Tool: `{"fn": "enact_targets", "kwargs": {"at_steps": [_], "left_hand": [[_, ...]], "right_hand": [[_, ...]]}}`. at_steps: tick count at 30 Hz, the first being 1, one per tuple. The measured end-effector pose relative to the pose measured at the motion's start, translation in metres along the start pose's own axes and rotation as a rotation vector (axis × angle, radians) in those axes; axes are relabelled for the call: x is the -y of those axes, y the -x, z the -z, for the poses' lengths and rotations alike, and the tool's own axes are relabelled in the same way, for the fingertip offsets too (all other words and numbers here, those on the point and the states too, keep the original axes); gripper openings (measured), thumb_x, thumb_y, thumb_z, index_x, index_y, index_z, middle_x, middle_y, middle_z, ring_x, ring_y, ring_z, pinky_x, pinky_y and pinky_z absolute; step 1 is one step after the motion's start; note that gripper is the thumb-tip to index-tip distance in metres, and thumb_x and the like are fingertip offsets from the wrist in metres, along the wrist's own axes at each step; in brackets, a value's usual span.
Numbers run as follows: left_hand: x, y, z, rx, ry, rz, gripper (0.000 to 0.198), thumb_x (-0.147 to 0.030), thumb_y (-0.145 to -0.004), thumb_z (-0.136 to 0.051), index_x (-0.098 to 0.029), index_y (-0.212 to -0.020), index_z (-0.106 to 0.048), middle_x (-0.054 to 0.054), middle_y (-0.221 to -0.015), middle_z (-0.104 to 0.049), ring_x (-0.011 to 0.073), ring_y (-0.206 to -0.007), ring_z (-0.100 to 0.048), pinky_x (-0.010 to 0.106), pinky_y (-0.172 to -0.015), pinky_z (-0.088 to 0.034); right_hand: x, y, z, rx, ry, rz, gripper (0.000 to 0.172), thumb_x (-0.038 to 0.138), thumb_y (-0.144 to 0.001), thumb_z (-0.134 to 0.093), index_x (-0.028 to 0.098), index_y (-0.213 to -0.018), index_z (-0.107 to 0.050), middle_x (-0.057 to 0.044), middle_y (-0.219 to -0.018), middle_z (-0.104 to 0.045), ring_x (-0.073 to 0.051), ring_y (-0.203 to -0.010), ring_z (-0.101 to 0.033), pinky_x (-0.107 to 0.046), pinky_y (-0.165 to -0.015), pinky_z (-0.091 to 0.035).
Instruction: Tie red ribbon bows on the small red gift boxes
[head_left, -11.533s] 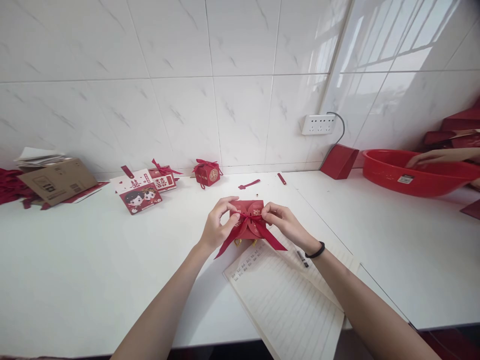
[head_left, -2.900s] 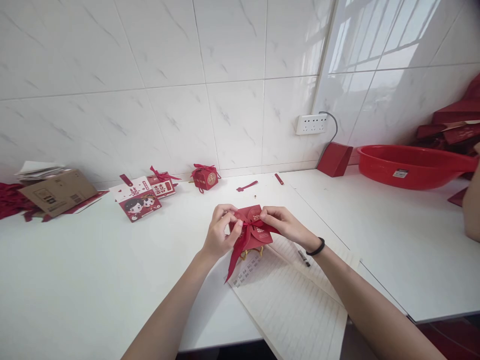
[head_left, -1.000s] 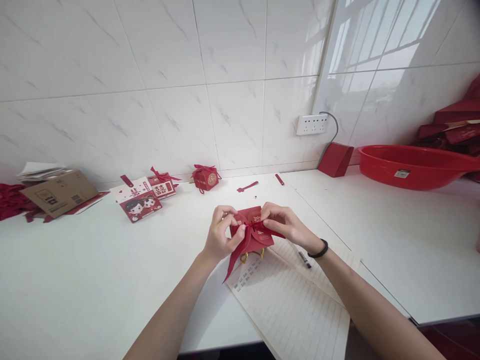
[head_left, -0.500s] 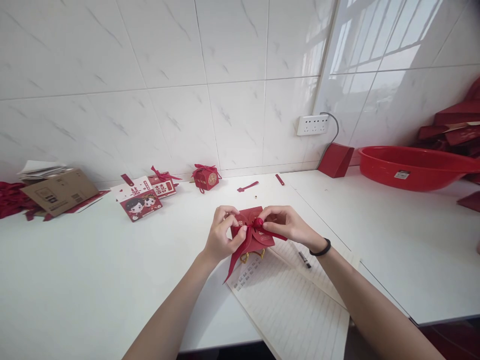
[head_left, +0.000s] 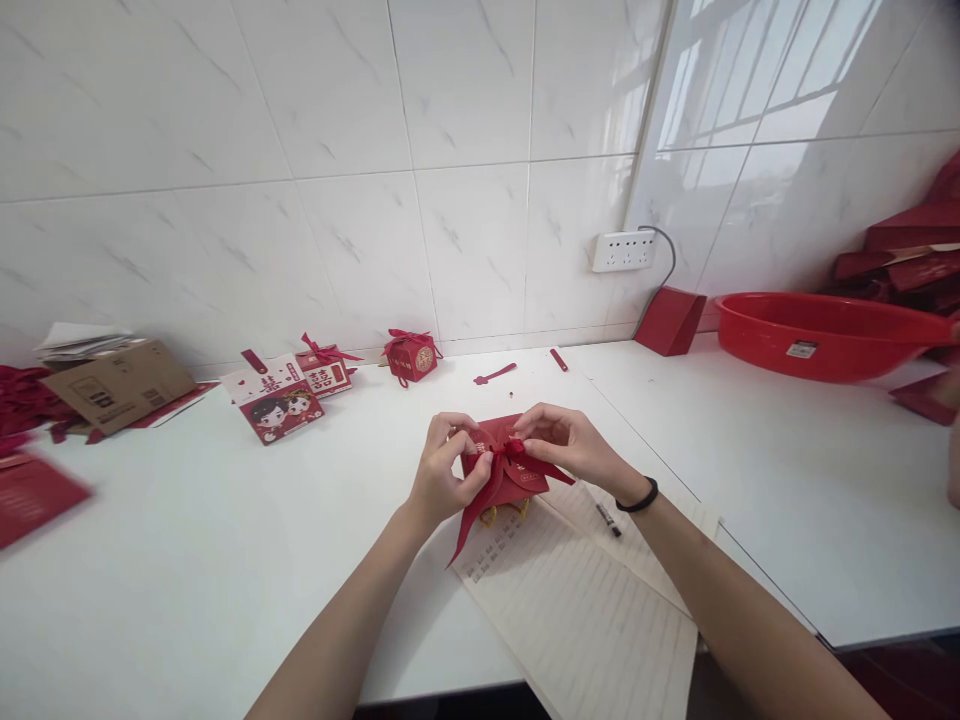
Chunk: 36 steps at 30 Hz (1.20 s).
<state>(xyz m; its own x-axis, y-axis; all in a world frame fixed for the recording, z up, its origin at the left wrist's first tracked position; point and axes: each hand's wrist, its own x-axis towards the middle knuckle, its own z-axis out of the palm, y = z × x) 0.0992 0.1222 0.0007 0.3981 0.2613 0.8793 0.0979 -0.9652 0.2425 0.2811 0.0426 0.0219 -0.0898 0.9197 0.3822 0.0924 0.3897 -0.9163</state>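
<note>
A red gift box [head_left: 512, 487] with curved top flaps and pale printing sits at the table's middle, at the top of an open lined notebook [head_left: 600, 600]. Across its top runs a dark red ribbon [head_left: 478, 500], gathered into a bow with loose tails. My left hand [head_left: 448, 465] pinches the ribbon on the left of the knot between thumb and finger. On the other side, my right hand [head_left: 564, 440] pinches the ribbon's loop. Gold cord [head_left: 489, 516] shows at the box's near edge.
A pen [head_left: 608, 520] lies on the notebook. Behind are a finished red box [head_left: 411, 355], printed cards [head_left: 281, 410] and ribbon scraps [head_left: 496, 374]. Cardboard [head_left: 120, 385] lies left, a red basin [head_left: 825, 335] right. Another person's hand [head_left: 954, 450] shows at the right edge.
My right fingers have shifted slightly, and the loop looks flatter. A blurred red packet has appeared at the left edge, and another person's hand has come in at the right edge.
</note>
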Motion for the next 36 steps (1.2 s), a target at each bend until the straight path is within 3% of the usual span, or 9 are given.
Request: {"fn": "enact_targets", "kwargs": {"at_steps": [10,16,22,31,36], "left_hand": [[0.0005,0.0008,-0.0006,0.005,0.026,0.007,0.018,-0.013,-0.077,-0.052,-0.018,-0.065,-0.040,0.007,-0.088,-0.049,0.0154,-0.081,-0.052,0.029,-0.063,-0.047],[0.0004,0.0008,-0.0008,0.008,0.027,0.016,0.019,-0.013,-0.078,-0.052,-0.018,-0.065,-0.040,0.006,-0.087,-0.049,0.0156,-0.081,-0.051,0.029,-0.065,-0.047],[-0.0010,0.0010,0.0000,0.010,0.027,0.002,0.019,-0.011,-0.077,-0.054,-0.018,-0.066,-0.040,0.006,-0.087,-0.049,0.0153,-0.082,-0.050,0.029,-0.066,-0.047],[-0.0007,0.0004,-0.0011,0.014,0.044,-0.005,0.019,-0.010,-0.077,-0.053,-0.018,-0.066,-0.039,0.006,-0.088,-0.048,0.0148,-0.081,-0.050,0.028,-0.064,-0.047],[-0.0010,0.0013,-0.0015,0.011,0.043,-0.013,0.019,-0.010,-0.077,-0.054,-0.018,-0.066,-0.039,0.006,-0.089,-0.048,0.0144,-0.080,-0.050,0.028,-0.064,-0.047]], "right_hand": [[0.0032,0.0011,0.0002,0.010,-0.018,-0.049,0.021,0.035,-0.076,-0.067,0.016,-0.081,-0.060,-0.004,-0.079,-0.061,-0.012,-0.066,-0.057,-0.023,-0.054,-0.047],[0.0050,0.0024,0.0014,0.038,-0.008,-0.077,0.022,0.033,-0.074,-0.069,0.015,-0.081,-0.060,-0.002,-0.081,-0.058,-0.004,-0.046,-0.045,-0.017,-0.037,-0.033],[0.0048,0.0019,0.0010,0.010,-0.022,-0.094,0.024,0.031,-0.068,-0.074,0.015,-0.077,-0.058,0.000,-0.079,-0.058,-0.002,-0.041,-0.042,-0.017,-0.032,-0.030],[-0.0018,0.0002,0.0007,0.053,-0.112,-0.094,0.025,0.033,-0.070,-0.073,0.015,-0.075,-0.056,0.006,-0.055,-0.051,-0.002,-0.031,-0.037,-0.015,-0.029,-0.024],[-0.0042,0.0009,0.0020,0.084,-0.137,-0.081,0.023,0.033,-0.072,-0.072,0.014,-0.076,-0.059,0.003,-0.064,-0.056,0.000,-0.032,-0.036,-0.015,-0.029,-0.023]]}}
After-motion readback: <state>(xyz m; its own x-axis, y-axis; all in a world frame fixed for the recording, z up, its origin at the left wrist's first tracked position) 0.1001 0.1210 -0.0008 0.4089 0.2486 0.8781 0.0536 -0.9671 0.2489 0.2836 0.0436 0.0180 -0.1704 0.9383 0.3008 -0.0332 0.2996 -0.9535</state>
